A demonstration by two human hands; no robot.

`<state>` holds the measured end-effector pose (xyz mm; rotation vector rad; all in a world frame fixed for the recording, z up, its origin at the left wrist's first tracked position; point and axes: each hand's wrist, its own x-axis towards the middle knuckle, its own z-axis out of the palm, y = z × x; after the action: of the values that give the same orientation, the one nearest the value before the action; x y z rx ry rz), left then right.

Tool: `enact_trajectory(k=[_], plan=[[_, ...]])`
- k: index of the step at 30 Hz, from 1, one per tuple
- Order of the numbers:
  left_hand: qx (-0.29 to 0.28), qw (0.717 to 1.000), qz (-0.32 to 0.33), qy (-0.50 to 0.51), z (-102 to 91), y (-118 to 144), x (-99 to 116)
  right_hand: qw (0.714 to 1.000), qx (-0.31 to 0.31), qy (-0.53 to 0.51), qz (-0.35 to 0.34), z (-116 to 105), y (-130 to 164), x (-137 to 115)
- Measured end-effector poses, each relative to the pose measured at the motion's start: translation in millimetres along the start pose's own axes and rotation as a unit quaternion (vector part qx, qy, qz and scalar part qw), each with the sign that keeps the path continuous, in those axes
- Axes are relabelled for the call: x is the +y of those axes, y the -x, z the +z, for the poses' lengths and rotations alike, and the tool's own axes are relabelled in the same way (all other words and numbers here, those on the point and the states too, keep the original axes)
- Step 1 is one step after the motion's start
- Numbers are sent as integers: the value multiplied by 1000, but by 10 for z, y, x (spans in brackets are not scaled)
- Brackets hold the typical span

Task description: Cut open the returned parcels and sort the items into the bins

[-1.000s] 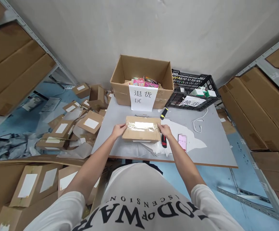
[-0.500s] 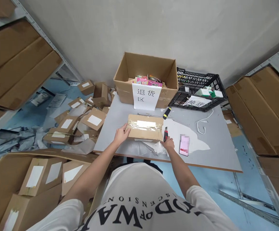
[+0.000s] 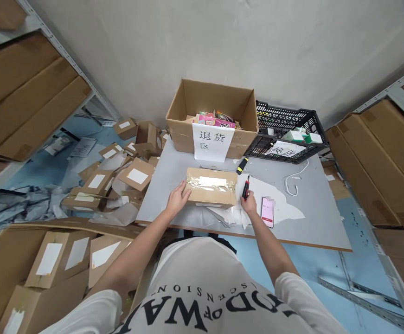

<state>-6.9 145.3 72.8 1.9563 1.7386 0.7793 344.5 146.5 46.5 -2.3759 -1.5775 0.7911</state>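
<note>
Head view: both hands work at the near edge of the grey counter, seen from above.
Left hand: laid open against the left end of the taped parcel, fingers spread on it; it looks like a bracing hold that keeps the box from sliding.
Right hand: closed round the handle of a red-and-black utility knife, tip raised and pointing away, just beside the parcel's right end.
Taped parcel: flat on the counter in front of the person, long side across, clear tape and a white label on top, so the sealed face is up.
Under it: crumpled white wrapping spreads toward the counter's edge.
Phone: lies face up just right of the knife hand.
Second knife: yellow-and-black, lying further back.
Open carton: stands at the counter's back, paper sign on its front, colourful packets inside.
Black crate: beside the carton, holding small green-and-white boxes.
Floor, left: a heap of labelled parcels.
</note>
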Motion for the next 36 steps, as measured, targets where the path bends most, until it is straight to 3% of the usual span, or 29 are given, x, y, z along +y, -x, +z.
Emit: enact_trajectory(k=[4,7,9,11,14,18,36], plan=[[-20,988,142,-65,17,110,68,972,87,-46,-215,-685,-86,-537],[-54,972,199,-108,13,173,150,925,14,7,-379,-1005,-76,-1067],[-68,965,217,-129,10,191,182,877,-61,54,-473,-1028,-39,-1382],[-78,959,231,-146,11,194,184,836,-124,105,-524,-937,2,-1623],[-80,954,240,-162,19,186,153,804,-177,177,-540,-753,47,-1838],[-83,953,245,-160,36,174,115,792,-194,237,-528,-639,74,-1960],[-70,962,225,-138,88,178,91,750,-181,381,-509,-716,304,-2279]])
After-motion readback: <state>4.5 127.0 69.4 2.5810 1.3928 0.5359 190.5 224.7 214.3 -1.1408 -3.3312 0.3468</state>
